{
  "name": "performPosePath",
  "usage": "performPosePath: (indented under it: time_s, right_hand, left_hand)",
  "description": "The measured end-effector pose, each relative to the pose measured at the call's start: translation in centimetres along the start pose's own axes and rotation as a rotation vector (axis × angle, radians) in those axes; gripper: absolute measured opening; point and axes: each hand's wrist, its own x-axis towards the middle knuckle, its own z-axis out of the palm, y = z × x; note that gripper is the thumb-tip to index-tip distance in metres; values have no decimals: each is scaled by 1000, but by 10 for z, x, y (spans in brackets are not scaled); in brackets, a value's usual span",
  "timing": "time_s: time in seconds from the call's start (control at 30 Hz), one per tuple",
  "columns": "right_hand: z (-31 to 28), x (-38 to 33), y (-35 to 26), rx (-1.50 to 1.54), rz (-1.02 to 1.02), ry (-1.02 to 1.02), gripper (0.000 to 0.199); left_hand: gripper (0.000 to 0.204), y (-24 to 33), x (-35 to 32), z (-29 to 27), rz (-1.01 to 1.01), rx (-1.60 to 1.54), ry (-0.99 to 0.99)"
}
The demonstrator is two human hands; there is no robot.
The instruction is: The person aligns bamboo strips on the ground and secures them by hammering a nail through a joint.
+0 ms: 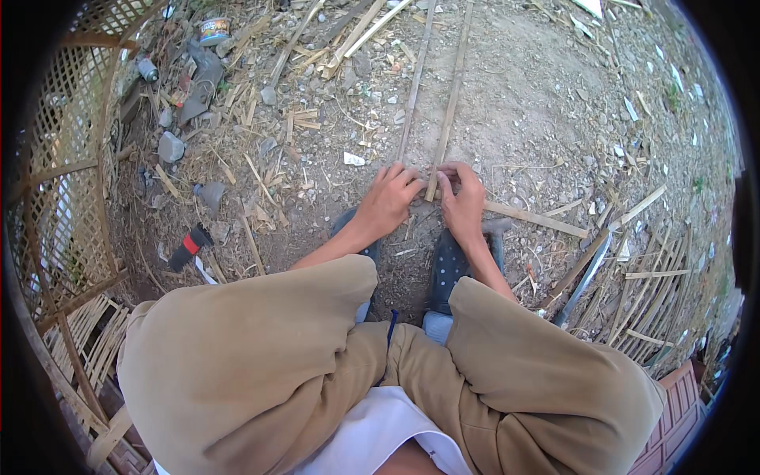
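Two long, narrow wooden strips lie on the ground and run away from me. My left hand [388, 203] is closed at the near end of the left wooden strip [416, 83], its fingers bent down over it and hiding that end. Beside the near end of the right wooden strip [452, 99], my right hand [462, 203] has its thumb and forefinger pinched at the strip's edge. A shorter crosswise strip [542, 218] stretches rightward from under my right hand. Whether it reaches my left hand is hidden.
My dark dotted shoes [447, 269] are below my hands. At right lie a long-bladed tool [584, 277] and a pile of thin strips [653, 277]. A black-and-red object [190, 247], stones [170, 147] and a lattice panel [67, 150] are at left. Wood scraps litter the soil.
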Motion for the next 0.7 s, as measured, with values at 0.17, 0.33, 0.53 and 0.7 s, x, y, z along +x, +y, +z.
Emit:
performPosePath:
  time_s: [0.17, 0.33, 0.53, 0.7]
  right_hand:
    - [12, 13, 7, 280, 242, -4, 9]
    - [17, 20, 18, 416, 268, -13, 8]
    - [13, 9, 15, 301, 144, -16, 8]
    - [12, 0, 16, 288, 62, 7, 10]
  left_hand:
    - [39, -2, -1, -3, 14, 7, 15]
    - [38, -5, -5, 2, -1, 21, 14]
    - [38, -3, -6, 1, -5, 9, 45]
    - [39, -1, -4, -2, -21, -14, 57]
